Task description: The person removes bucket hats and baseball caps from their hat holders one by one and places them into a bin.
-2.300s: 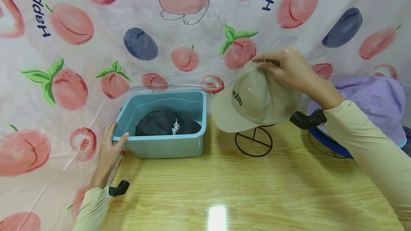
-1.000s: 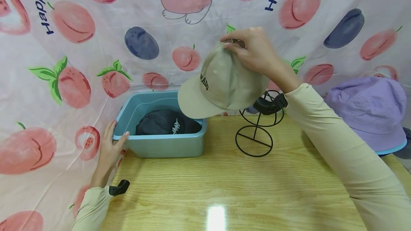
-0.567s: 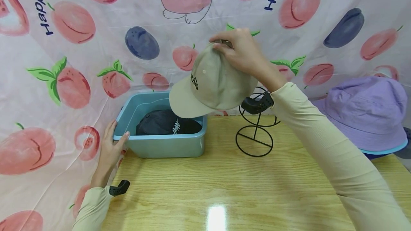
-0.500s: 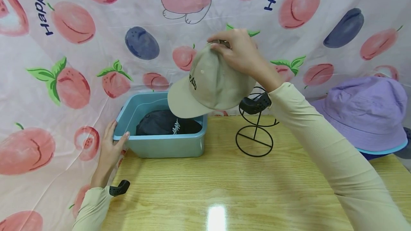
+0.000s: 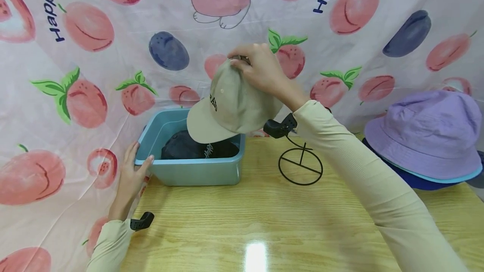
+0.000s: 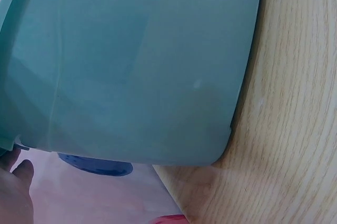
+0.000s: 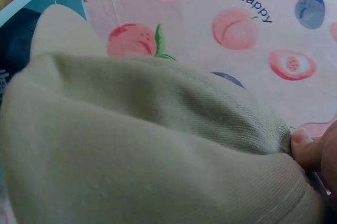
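Note:
My right hand (image 5: 261, 66) pinches a beige baseball cap (image 5: 242, 100) by the top of its crown and holds it in the air. The cap's brim points left, over the right part of a blue-green plastic bin (image 5: 196, 173). Dark letters on its front are partly out of sight. Inside the bin lies a black cap (image 5: 181, 146) with white script. At the bin's front left corner, my left hand (image 5: 130, 177) holds the rim between thumb and fingers. The right wrist view shows the beige cap (image 7: 158, 129) close up, with fingertips on its edge.
A black wire hat stand (image 5: 300, 166) stands right of the bin, partly behind my right forearm. Farther right, a lilac bucket hat (image 5: 427, 133) sits over a blue brim (image 5: 419, 179). Fruit-print cloth hangs behind the wooden table (image 5: 211, 230).
My right hand has carried the beige cap leftward from above the wire stand to above the bin, rising and then lowering slightly. The left hand stays at the bin's corner.

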Tool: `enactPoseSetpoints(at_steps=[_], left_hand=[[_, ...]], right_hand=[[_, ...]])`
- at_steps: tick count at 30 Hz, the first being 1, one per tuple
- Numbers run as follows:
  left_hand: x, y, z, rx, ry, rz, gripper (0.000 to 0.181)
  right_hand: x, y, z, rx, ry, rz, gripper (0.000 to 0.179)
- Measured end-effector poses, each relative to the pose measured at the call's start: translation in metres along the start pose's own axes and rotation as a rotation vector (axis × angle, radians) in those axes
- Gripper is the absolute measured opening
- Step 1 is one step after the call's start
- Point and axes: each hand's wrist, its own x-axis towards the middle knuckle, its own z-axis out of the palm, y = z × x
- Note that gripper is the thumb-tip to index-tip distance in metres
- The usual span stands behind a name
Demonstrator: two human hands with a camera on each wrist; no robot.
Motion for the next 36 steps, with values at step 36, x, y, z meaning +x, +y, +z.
enactPoseSetpoints(at_steps=[36], left_hand=[[0.0, 0.0, 0.0, -0.015, 0.007, 0.005, 0.07]], right_hand=[[0.012, -0.029, 0.12, 0.018, -0.016, 0.131, 0.019]])
